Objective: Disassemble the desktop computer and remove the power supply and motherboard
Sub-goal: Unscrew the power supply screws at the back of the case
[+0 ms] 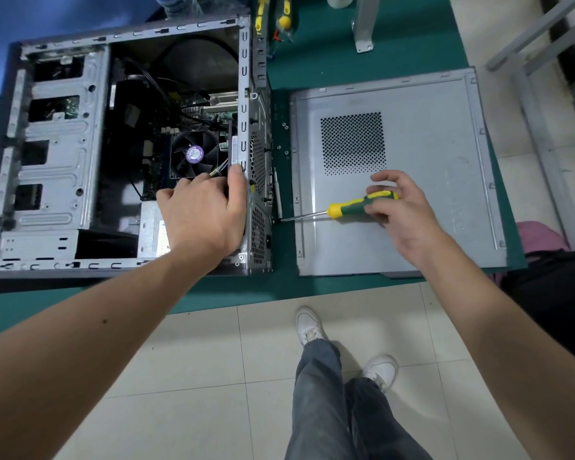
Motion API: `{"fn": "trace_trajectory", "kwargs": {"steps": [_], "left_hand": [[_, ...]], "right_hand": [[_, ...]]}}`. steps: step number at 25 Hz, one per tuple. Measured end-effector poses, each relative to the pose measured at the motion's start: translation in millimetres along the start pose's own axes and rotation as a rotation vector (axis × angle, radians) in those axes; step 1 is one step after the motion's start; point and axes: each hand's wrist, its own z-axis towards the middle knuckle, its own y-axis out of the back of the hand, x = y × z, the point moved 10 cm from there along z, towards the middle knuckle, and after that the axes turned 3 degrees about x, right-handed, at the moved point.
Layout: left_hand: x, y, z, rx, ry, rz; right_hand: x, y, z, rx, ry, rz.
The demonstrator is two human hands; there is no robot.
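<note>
The computer case [130,147] lies on its side on the green table [346,68] with its open side up, so I can reach straight down into it; the power supply [153,227] sits in the near corner and the motherboard [200,111] lies on the floor of the case under the one fan [193,154], both not yet removed. The side panel [429,180], already off, lies flat just right of the case, out of the way but close. My left hand [203,214] grips the rear wall of the case over the power supply, thumb up along the metal edge and fingers curled inside, I judge to keep the case from sliding while I work the screw. My right hand [402,210] holds one green-and-yellow screwdriver [356,207] by its handle between thumb and fingertips, a light hold suited to spinning it; the shaft runs level above the panel and its tip meets the back of the case low down, likely at a power-supply screw. Two more yellow-handled tools [273,18] lie at the far edge of the table. A few loose screws [284,126], at least three, rest between case and panel.
</note>
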Motion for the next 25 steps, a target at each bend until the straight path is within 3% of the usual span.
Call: {"fn": "trace_trajectory", "kwargs": {"steps": [2, 6, 11, 14, 16, 19, 21, 25], "left_hand": [[0, 0, 0, 0.0, -0.001, 0.001], [0, 0, 0, -0.003, -0.004, 0.008], [0, 0, 0, 0.004, 0.002, -0.005], [0, 1, 0, 0.003, 0.0, -0.008], [-1, 1, -1, 0.0, -0.002, -0.006], [0, 1, -1, -0.006, -0.001, -0.003], [0, 1, -1, -0.006, -0.001, -0.005], [-1, 0, -1, -0.01, -0.002, -0.004]], "right_hand": [[-7, -3, -3, 0.042, -0.075, 0.106], [-3, 1, -2, 0.029, -0.128, -0.496], [5, -6, 0, 0.1, -0.041, -0.061], [-3, 0, 0, 0.079, -0.145, -0.341], [1, 1, 1, 0.06, -0.115, -0.459], [-1, -3, 2, 0.102, -0.106, -0.028], [-7, -7, -1, 0.147, -0.151, 0.107], [-10, 1, -1, 0.106, -0.191, -0.347]]}}
